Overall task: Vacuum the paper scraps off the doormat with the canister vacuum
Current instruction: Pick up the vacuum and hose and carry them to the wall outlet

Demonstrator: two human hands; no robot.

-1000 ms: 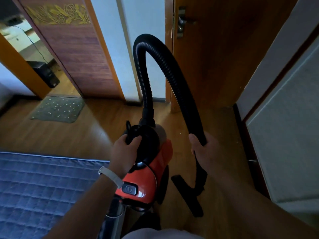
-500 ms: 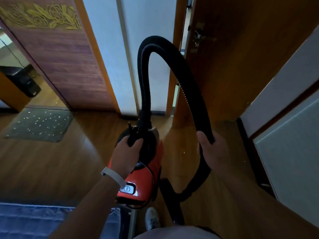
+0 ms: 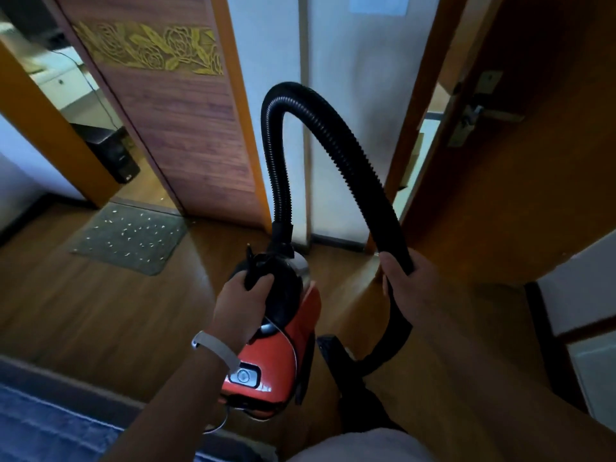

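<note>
A red and black canister vacuum [image 3: 283, 355] hangs above the wooden floor, carried by its black top handle in my left hand [image 3: 241, 308]. Its black ribbed hose [image 3: 333, 141] arches up and over to the right, where my right hand [image 3: 408, 281] grips it. Below that hand the hose curls down to the black nozzle [image 3: 333, 353], partly hidden behind the canister. The grey-green doormat [image 3: 131, 240] lies on the floor to the far left, by an open doorway, with several white paper scraps [image 3: 133, 228] scattered over it.
A brown sliding door panel [image 3: 180, 128] with gold flowers stands behind the mat. An open wooden door [image 3: 520, 155] is on the right, white panels [image 3: 586, 361] lower right. A blue quilted mat [image 3: 43, 431] covers the near left floor. A black box [image 3: 116, 155] sits beyond the doorway.
The view has shifted forward and the vacuum stays carried in both hands. The doormat now appears closer and larger, and the blue mat has slid toward the bottom edge.
</note>
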